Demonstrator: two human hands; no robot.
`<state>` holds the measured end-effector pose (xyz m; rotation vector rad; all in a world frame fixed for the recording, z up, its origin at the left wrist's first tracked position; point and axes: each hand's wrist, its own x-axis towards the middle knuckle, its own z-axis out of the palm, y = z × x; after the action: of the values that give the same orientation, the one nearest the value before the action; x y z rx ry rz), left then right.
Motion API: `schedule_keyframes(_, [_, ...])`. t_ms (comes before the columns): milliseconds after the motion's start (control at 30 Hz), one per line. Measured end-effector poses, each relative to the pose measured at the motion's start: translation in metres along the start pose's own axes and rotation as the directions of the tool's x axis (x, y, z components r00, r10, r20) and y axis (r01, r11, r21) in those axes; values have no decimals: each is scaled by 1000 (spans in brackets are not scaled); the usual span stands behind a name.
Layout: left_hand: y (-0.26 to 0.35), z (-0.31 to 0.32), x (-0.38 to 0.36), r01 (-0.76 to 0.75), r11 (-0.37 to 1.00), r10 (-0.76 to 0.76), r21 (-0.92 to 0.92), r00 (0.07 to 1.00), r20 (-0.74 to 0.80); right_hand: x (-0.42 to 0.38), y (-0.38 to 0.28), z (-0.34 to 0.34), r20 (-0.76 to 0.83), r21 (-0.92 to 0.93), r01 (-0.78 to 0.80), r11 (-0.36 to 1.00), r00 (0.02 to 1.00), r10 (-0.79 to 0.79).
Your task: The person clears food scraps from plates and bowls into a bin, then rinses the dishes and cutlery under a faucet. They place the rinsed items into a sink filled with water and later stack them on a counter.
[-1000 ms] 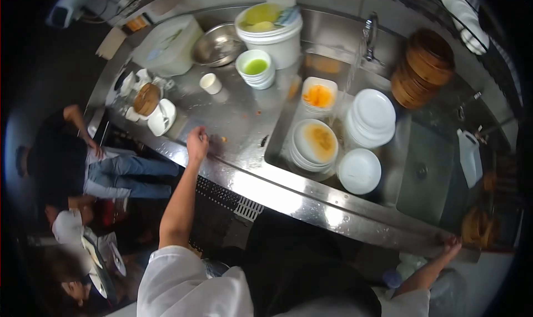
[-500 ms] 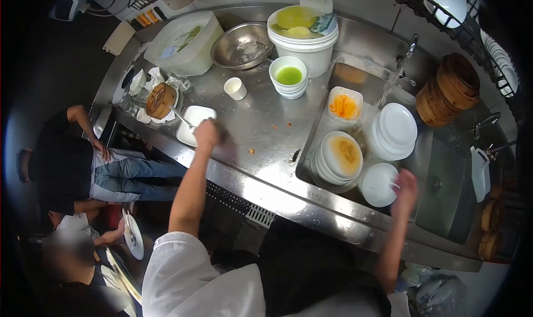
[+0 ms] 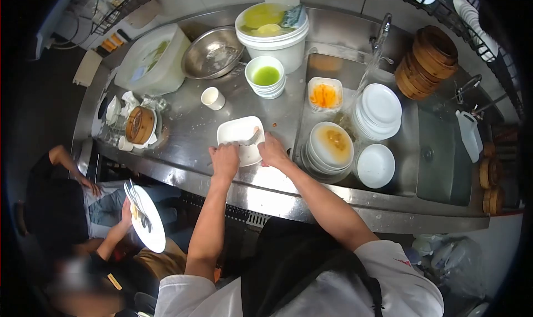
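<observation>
A white rectangular dish rests on the steel counter in front of me. My left hand is closed at its near left edge, gripping what looks like a metal spoon that reaches into the dish; the fingers partly cover it. Opposite, my right hand has its fingers closed on the dish's right rim. Behind the dish stand a white cup and a stack of white bowls with green liquid in the top one.
On the right, a sink holds stacked white bowls, a small bowl, plates and square containers under a running tap. Bamboo steamers stand beyond. A bucket and metal basin line the back. People stand left, one holding plates.
The white dish has moved right across the counter with my left hand. My right hand has left the small bowl in the sink and come over to the dish. My view has shifted right.
</observation>
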<state>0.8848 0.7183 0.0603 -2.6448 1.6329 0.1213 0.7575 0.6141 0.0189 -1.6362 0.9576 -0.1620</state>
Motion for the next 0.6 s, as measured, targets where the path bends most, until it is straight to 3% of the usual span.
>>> schedule_keyframes(67, [22, -16, 7, 2, 999, 3, -55, 997, 78, -12, 12, -31, -84, -122, 25, 992, 996, -35])
schedule_keyframes(167, [71, -54, 15, -66, 947, 55, -314, 998, -43, -51, 30, -107, -263, 304, -69, 950, 952, 153])
schedule_keyframes(200, [85, -58, 21, -83, 929, 64, -360, 996, -64, -47, 54, -134, -403, 124, -24, 992, 913, 73])
schedule_keyframes(233, [99, -61, 25, -101, 909, 72, -405, 994, -86, -41, 76, -164, -368, 255, -56, 965, 917, 151])
schedule_keyframes(300, [127, -57, 37, -137, 873, 84, -468, 988, -132, -19, 103, -209, -498, 197, -148, 969, 836, 229])
schedule_keyframes(400, [169, -21, 73, -233, 818, 150, -526, 969, -195, 55, 158, -251, -556, 143, -265, 954, 776, 299])
schedule_keyframes(500, [224, -2, 107, -330, 839, 267, -432, 942, -202, 74, 167, -267, -300, 582, -211, 785, 842, 448])
schedule_keyframes(533, [240, 5, 121, -95, 764, 186, -638, 979, 78, 73, 168, -264, -191, 714, -194, 673, 870, 454])
schedule_keyframes(567, [261, 0, 131, 193, 634, 144, -749, 922, 360, 62, 167, -267, -147, 773, -138, 619, 910, 387])
schedule_keyframes(600, [279, -5, 136, 403, 376, 188, -835, 849, 494, 52, 163, -271, -124, 759, -112, 641, 942, 312])
